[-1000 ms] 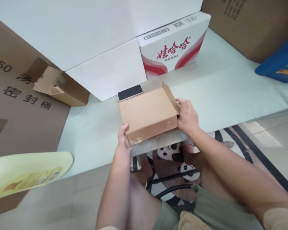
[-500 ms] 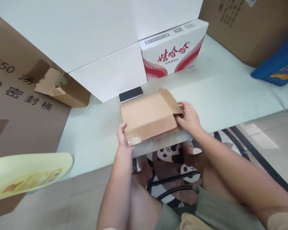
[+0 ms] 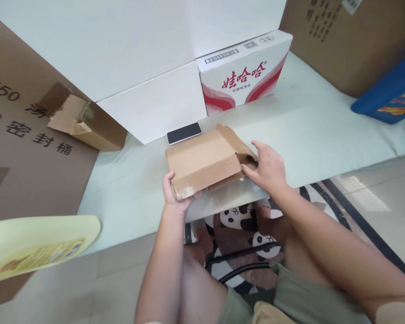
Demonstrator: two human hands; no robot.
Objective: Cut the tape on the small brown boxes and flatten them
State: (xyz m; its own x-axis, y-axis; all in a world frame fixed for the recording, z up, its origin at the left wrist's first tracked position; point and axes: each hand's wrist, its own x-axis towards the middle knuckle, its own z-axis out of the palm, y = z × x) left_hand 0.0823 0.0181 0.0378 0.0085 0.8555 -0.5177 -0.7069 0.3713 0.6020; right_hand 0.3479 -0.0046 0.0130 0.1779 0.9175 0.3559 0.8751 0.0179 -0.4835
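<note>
A flat brown cardboard box [image 3: 202, 157] is held a little above the near edge of the table, its right end open with the flaps standing out. My left hand [image 3: 173, 191] grips its near left corner, thumb on top and fingers underneath. At the open end is my right hand [image 3: 270, 168], fingers and thumb spread apart, the thumb touching the near edge of the opening. The inside of the box is mostly in shadow. A dark-screened phone [image 3: 184, 133] lies just behind the box.
A white-and-red carton [image 3: 245, 83] and a large white box [image 3: 148, 108] stand at the back. Big brown cartons [image 3: 30, 171] flank both sides. A pale yellow bottle [image 3: 43, 243] is at the left front, a blue container [image 3: 388, 99] at the right, on the pale green tablecloth [image 3: 324, 135].
The box has shifted slightly left and tilted, and its right end gapes wider. My right hand's fingers have come off the flap and spread; my left hand keeps its grip.
</note>
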